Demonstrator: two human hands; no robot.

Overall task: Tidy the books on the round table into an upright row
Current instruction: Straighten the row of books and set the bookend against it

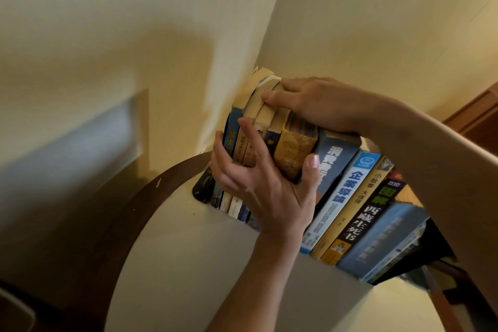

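With left hand (258,183), fingers spread, clasps from 6 o'clock the books (293,148) leaning toward 11; with right hand (318,105), fingers curled, grips their tops at 12.

cream walls (134,21) meet in a corner — warm yellowish light, brown wood trim (477,113) at right.

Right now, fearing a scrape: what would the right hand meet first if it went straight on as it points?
The tall books at the row's left end; the right hand grips their tops. The wall seems to lie beyond, though depth is unclear.
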